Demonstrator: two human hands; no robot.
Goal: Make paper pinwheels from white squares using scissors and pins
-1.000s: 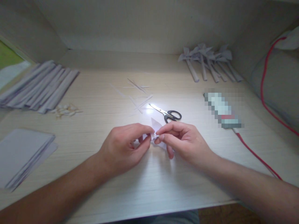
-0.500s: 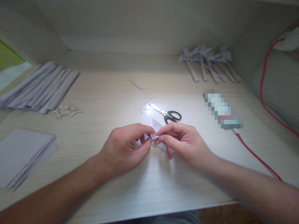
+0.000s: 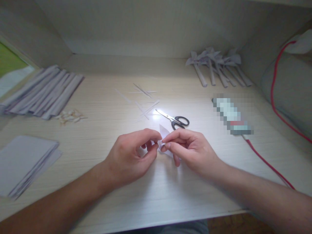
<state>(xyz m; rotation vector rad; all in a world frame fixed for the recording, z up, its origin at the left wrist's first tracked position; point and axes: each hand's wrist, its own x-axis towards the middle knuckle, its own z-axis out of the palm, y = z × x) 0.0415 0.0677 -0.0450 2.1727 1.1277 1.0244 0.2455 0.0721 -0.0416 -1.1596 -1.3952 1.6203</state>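
Note:
Between my two hands is a small white paper pinwheel [image 3: 164,130], its pointed blade sticking up and its folded middle at my fingertips. My left hand [image 3: 136,151] pinches its left side with thumb and forefinger, the other fingers curled behind. With thumb and forefinger, my right hand [image 3: 192,146] grips the paper's centre; something small and thin in that pinch is too hidden to name. Just beyond the paper lie scissors [image 3: 173,118] with black handles, slightly apart from my fingers.
Thin paper strips [image 3: 146,104] lie past the scissors. Rolled paper tubes [image 3: 46,92], small pale pieces [image 3: 70,116] and stacked paper sheets [image 3: 26,162] are on the left. At back right lie several pinwheels on paper sticks [image 3: 216,66]. A blurred-out phone [image 3: 231,115] has a red cable [image 3: 268,162].
My left fingertips have loosened and shifted slightly at the pinwheel's centre, showing more folded paper. My right hand keeps its pinch. Everything on the table stays put.

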